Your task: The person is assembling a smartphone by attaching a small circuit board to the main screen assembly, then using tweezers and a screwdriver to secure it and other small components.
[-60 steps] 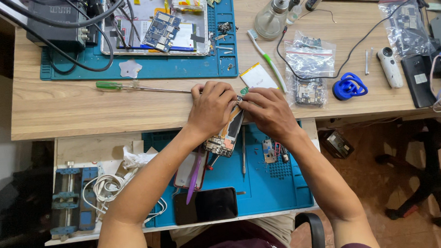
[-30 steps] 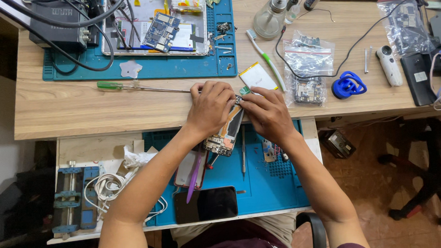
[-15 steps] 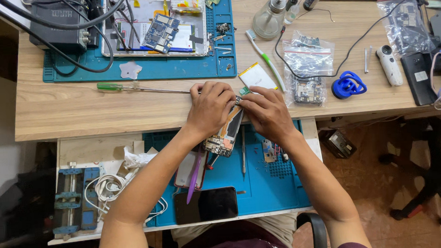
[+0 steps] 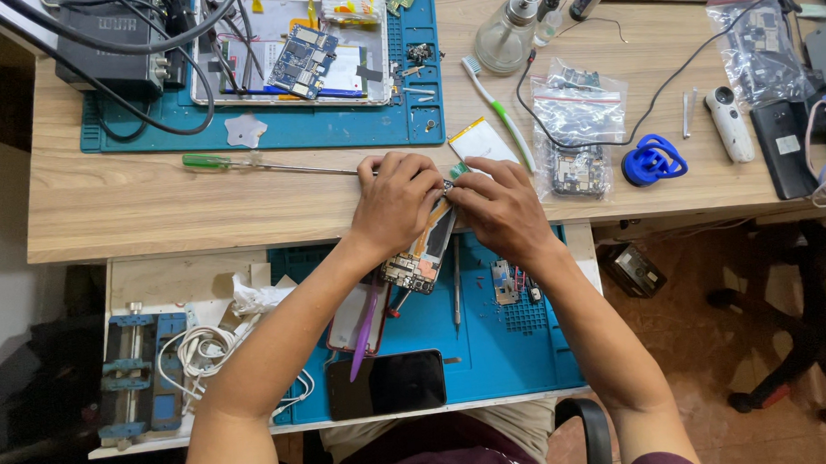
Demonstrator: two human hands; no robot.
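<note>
Our cluttered wooden counter [image 4: 152,211] with blue work mats, tiled floor beneath, our left hand [image 4: 398,203] and right hand [image 4: 500,210] together grasping an opened phone's circuit-board body [image 4: 421,257] at the counter's edge

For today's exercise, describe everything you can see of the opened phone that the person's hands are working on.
The opened phone is a slim rectangular body with its back off, showing a circuit board and small metal parts at the lower end. It tilts from the edge of the wooden desk down over the blue work mat. The left hand covers its upper end, and the right hand meets it there from the other side. Its top is hidden under the fingers.
</note>
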